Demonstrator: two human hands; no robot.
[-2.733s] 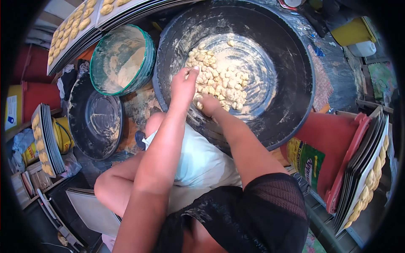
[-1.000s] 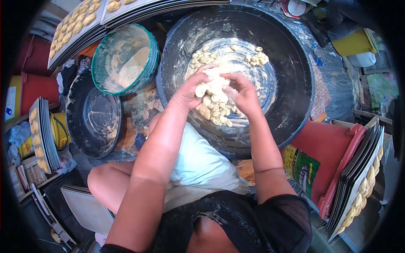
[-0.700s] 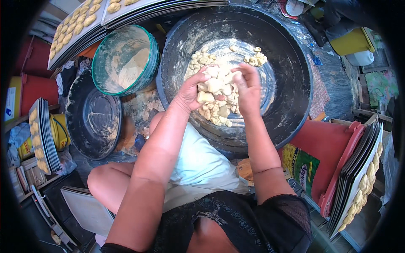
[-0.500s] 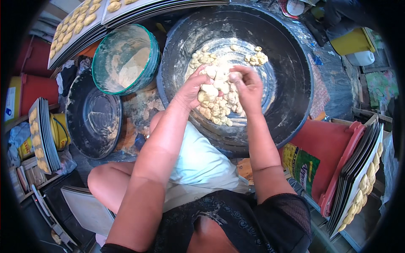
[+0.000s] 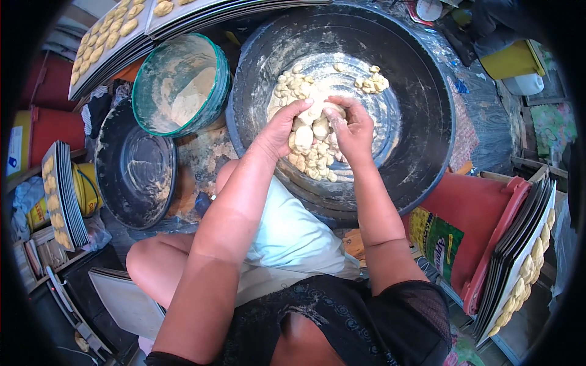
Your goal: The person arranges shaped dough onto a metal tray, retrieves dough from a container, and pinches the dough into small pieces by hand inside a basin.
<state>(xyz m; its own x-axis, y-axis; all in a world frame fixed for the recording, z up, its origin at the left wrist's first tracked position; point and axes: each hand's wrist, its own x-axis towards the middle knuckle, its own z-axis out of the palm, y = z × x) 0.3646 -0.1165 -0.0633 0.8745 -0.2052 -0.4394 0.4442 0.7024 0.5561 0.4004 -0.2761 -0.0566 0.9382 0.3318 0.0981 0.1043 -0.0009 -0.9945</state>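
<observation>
A large black basin (image 5: 421, 116), dusted inside with flour, lies in front of me with many small pale dough pieces (image 5: 314, 163) in it. Over the middle of the basin my left hand (image 5: 285, 128) is curled around dough lumps (image 5: 302, 139), its thumb pointing inward. Facing it, my right hand (image 5: 354, 129) pinches pale dough (image 5: 332, 110) between thumb and bent fingers. The two hands nearly meet at the dough, and some fingertips are hidden behind it. A smaller cluster of dough pieces (image 5: 372, 82) sits on the basin floor beyond my right hand.
Left of the basin stand a green-rimmed tub (image 5: 143, 113) with flour and a smaller black basin (image 5: 137, 183). Stacked trays (image 5: 116, 52) of shaped dough rise at the far left; more trays (image 5: 519, 256) lean beside a red bucket (image 5: 464, 207) at right. Another person's leg (image 5: 497, 30) shows far right.
My hands have come slightly closer together. The right fingers have shifted inward over the dough, and the lumps between the hands sit differently.
</observation>
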